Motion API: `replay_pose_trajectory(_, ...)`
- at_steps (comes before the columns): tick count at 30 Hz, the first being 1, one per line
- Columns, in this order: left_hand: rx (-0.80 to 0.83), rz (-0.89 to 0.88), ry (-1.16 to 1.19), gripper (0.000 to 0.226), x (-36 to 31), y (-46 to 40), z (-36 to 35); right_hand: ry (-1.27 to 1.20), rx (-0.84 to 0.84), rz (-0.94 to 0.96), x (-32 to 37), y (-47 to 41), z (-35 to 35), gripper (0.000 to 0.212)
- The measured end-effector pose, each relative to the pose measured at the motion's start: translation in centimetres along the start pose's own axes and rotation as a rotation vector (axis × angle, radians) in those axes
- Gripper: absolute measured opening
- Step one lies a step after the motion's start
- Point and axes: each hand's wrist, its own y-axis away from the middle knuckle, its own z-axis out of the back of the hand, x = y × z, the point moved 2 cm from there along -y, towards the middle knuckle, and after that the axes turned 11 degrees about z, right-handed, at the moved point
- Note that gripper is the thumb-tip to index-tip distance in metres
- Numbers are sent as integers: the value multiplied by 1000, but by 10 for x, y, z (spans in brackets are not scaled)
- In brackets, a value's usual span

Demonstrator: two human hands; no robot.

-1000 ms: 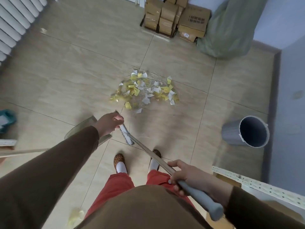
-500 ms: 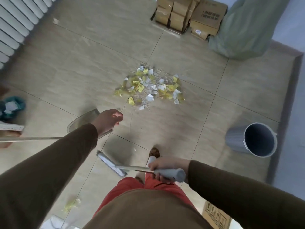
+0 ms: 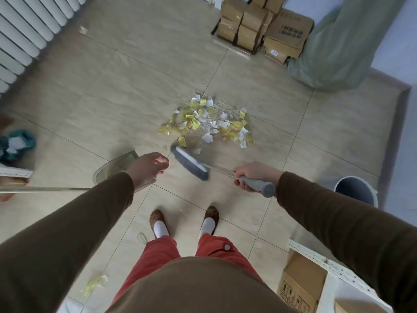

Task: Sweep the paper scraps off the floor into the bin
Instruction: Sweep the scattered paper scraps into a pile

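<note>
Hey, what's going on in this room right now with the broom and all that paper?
A person is sweeping up. The right hand grips the grey handle of a broom, whose head sits just short of the pile of yellow and white paper scraps. The left hand is closed over a dustpan resting on the floor. The scraps are not yet in the grey bin to the right.

The paper scraps (image 3: 208,123) lie heaped on the floor (image 3: 112,105) ahead of the person's 2 feet. The broom head (image 3: 189,163) sits just before the heap's near edge, between the left hand (image 3: 149,169) and the right hand (image 3: 252,176). The dustpan (image 3: 115,169) lies under the left hand, perhaps touching it. The bin (image 3: 356,192) stands far right; boxes (image 3: 261,26) stack behind the heap.
</note>
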Motion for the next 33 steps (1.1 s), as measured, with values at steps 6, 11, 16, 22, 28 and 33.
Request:
replay_pose_trajectory(6, 45, -17, 9, 24, 9, -19, 40, 91, -133, 144, -7, 46, -48, 38)
replay_pose_trajectory(11, 78, -73, -54, 24, 7, -40, 91, -56, -105, 159, 8, 72, -109, 40)
replay_pose_trajectory(16, 63, -143, -102, 14, 22, -57, 153, -410, 18, 98, 47, 17, -184, 24)
replay_pose_trajectory(22, 64, -126, -145, 14, 56, -75, 192, -833, 69, 128, 111, -84, -251, 11)
replay_pose_trajectory(28, 70, -92, -147, 14, 66, -85, 203, -783, -109, 168, 122, -104, -206, 3)
replay_pose_trajectory(33, 62, -96, -160, 9, 63, -84, 210, -594, -233, 106, 93, -72, -162, 12)
